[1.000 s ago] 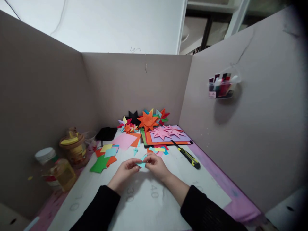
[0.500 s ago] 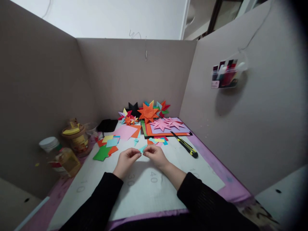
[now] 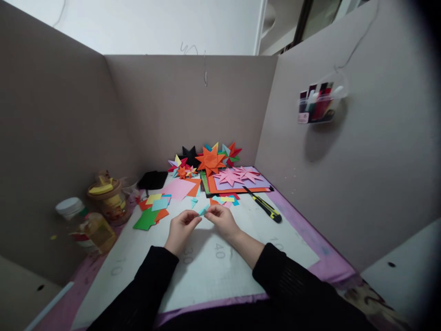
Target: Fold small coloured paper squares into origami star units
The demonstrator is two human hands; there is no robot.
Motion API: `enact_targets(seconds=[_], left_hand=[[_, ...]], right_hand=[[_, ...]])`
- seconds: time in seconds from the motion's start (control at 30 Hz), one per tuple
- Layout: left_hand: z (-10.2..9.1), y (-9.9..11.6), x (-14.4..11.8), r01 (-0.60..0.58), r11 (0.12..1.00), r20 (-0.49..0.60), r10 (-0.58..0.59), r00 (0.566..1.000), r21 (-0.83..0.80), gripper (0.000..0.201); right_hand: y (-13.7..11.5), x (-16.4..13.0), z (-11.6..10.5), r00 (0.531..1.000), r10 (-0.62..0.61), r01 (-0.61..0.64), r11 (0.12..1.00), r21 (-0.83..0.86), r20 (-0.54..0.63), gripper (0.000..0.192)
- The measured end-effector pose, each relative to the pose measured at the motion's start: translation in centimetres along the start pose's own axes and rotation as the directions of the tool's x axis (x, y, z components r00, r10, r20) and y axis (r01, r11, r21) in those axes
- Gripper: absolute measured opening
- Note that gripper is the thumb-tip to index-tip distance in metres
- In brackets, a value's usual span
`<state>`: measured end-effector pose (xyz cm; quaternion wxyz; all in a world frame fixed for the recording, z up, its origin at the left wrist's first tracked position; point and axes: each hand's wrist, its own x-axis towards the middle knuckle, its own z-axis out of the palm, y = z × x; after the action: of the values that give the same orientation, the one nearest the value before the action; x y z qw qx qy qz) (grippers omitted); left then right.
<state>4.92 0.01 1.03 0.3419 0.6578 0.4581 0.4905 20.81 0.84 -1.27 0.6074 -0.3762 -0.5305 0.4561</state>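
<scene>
A small light-blue paper piece [image 3: 203, 211] is pinched between left hand [image 3: 181, 228] and right hand [image 3: 222, 219], fingertips closed on it, above the white cutting mat [image 3: 206, 271]. "30" and "40" are printed on the mat at 6 o'clock of the hands. A yellow-black utility knife [image 3: 263, 210] is seen at 3 o'clock, paper stars [image 3: 210, 159] at 12.

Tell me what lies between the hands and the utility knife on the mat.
Bare white mat, in the head view: nothing lies between the right hand and the utility knife.

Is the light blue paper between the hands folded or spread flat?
Folded: the light blue paper is a small pointed piece pinched between left hand and right hand, above the mat.
</scene>
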Motion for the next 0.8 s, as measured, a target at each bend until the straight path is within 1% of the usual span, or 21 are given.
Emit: enact_targets(seconds=[0.13, 0.27, 0.4, 0.67, 0.8], left_hand=[[0.02, 0.05, -0.06, -0.008, 1.000, 0.001, 0.008, 1.000, 0.006, 0.018], [0.32, 0.24, -0.15, 0.017, 0.999, -0.012, -0.017, 1.000, -0.028, 0.019], [0.58, 0.42, -0.14, 0.043, 0.998, -0.020, -0.044, 0.999, -0.036, 0.018], [0.70, 0.52, -0.08, 0.062, 0.997, 0.009, -0.062, 0.998, -0.034, 0.017], [0.73, 0.12, -0.04, 0.077, 0.996, 0.057, -0.075, 0.996, -0.037, 0.017]], right_hand=[[-0.12, -0.10, 0.33, 0.999, -0.033, 0.033, 0.999, -0.014, -0.013, 0.016], [-0.31, -0.33, 0.73, 0.997, -0.051, 0.049, 0.998, -0.033, -0.063, 0.014], [-0.27, -0.40, 0.82, 0.995, -0.057, 0.053, 0.997, -0.048, -0.078, 0.014], [-0.11, -0.28, 0.67, 0.995, -0.045, 0.042, 0.998, -0.038, -0.093, 0.016], [-0.43, -0.24, 0.72, 0.995, -0.050, 0.051, 0.999, 0.000, -0.091, 0.021]])
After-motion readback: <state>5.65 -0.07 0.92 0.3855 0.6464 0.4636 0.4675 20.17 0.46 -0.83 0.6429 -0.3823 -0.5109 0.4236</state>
